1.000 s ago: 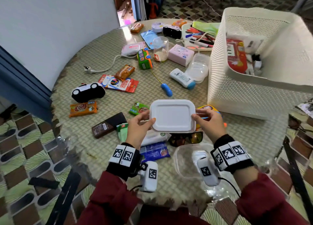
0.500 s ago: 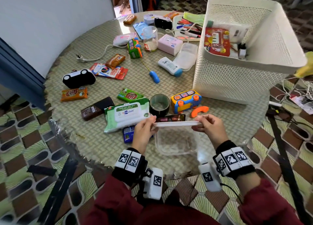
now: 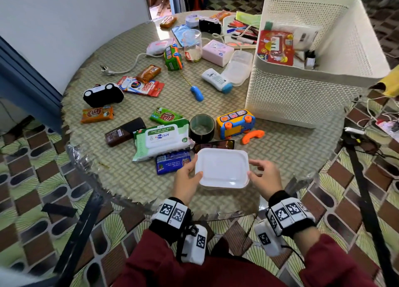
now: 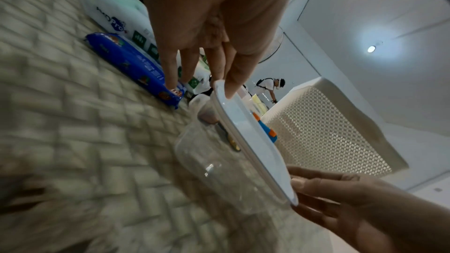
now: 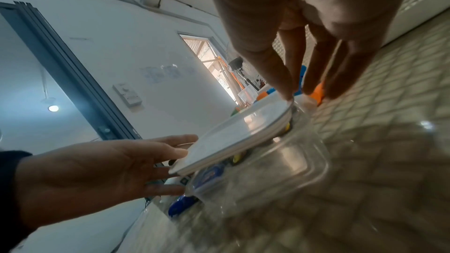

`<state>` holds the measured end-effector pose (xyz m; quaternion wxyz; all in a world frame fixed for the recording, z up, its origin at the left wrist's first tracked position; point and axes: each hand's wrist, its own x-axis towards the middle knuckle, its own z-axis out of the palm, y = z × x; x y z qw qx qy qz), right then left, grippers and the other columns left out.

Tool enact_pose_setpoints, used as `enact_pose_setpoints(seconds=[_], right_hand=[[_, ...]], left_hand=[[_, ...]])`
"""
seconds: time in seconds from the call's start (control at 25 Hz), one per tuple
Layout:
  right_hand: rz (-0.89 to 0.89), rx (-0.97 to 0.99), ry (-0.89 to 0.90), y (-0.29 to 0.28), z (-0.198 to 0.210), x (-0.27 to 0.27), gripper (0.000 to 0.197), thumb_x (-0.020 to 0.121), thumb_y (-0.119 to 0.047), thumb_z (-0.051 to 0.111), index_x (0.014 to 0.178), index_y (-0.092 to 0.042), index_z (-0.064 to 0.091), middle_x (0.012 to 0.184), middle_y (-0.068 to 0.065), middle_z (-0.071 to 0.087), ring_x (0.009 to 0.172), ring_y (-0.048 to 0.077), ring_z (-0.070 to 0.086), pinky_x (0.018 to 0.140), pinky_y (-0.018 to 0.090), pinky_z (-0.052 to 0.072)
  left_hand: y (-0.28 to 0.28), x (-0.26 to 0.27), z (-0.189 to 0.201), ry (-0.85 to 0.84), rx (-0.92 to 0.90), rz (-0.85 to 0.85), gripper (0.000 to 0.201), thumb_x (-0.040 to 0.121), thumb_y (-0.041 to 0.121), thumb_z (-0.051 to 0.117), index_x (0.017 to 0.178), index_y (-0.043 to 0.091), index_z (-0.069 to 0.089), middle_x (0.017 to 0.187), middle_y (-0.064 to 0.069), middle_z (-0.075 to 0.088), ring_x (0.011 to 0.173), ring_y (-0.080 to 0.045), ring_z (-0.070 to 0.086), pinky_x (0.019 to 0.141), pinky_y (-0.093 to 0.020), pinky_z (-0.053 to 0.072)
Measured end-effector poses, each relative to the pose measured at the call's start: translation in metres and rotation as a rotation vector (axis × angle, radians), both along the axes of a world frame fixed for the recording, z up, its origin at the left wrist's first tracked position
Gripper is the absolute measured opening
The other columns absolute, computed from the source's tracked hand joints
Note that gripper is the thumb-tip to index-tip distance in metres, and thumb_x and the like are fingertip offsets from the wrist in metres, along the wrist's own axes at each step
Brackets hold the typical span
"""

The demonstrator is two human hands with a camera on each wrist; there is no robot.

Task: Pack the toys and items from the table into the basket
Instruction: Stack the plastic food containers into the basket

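While both hands are working at the near edge of the tabletop (image 3: 133,178), the white rectangular lid (image 3: 222,168) is sitting flat across the clear plastic container (image 5: 268,161), no longer hovering edge-on above it as half a second ago. Left hand (image 3: 186,177) and right hand (image 3: 264,177) are each pinching the lid's rim with thumb and fingertips. Beyond them, the white lattice basket (image 3: 302,96) is standing well apart.
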<state>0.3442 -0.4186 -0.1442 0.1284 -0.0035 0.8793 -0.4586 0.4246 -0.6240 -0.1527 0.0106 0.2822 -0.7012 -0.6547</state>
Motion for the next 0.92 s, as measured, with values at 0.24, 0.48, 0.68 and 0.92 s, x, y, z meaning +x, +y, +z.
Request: enact_pose_setpoints(seconds=[0.24, 0.48, 0.68, 0.92], right_hand=[[0.057, -0.082, -0.087, 0.003, -0.005, 0.008, 0.053, 0.079, 0.004, 0.067, 0.127, -0.012, 0.054, 0.108, 0.011, 0.063, 0.094, 0.024, 0.061, 0.089, 0.040, 0.051], [0.214, 0.010, -0.052, -0.001, -0.005, 0.001, 0.081, 0.074, 0.004, 0.071, 0.144, -0.017, 0.035, 0.118, 0.014, 0.051, 0.096, 0.023, 0.054, 0.086, 0.029, 0.046], [0.476, 0.264, -0.062, 0.000, -0.006, -0.016, 0.103, 0.072, -0.020, 0.080, 0.149, -0.018, 0.013, 0.134, 0.018, 0.043, 0.125, 0.030, 0.040, 0.098, 0.025, 0.030], [0.545, 0.404, -0.128, -0.006, -0.003, -0.030, 0.107, 0.070, -0.029, 0.081, 0.151, -0.022, 0.012, 0.140, 0.016, 0.041, 0.132, 0.028, 0.037, 0.106, 0.031, 0.031]], left_hand=[[0.011, 0.012, -0.011, -0.018, -0.025, -0.075, 0.075, 0.087, -0.011, 0.056, 0.150, 0.014, 0.025, 0.145, 0.007, 0.038, 0.134, -0.013, 0.039, 0.106, -0.030, 0.038], [0.010, 0.010, -0.007, -0.069, -0.143, -0.105, 0.079, 0.083, -0.007, 0.064, 0.149, 0.018, 0.028, 0.132, 0.006, 0.045, 0.116, -0.014, 0.048, 0.090, -0.028, 0.047], [0.000, 0.001, -0.008, -0.102, -0.248, -0.229, 0.090, 0.077, -0.003, 0.072, 0.150, 0.018, 0.023, 0.151, -0.002, 0.034, 0.137, -0.020, 0.035, 0.111, -0.042, 0.035], [-0.009, -0.008, -0.003, -0.150, -0.451, -0.494, 0.107, 0.074, 0.025, 0.080, 0.152, 0.019, 0.008, 0.143, -0.011, 0.039, 0.135, -0.024, 0.033, 0.101, -0.021, 0.026]])
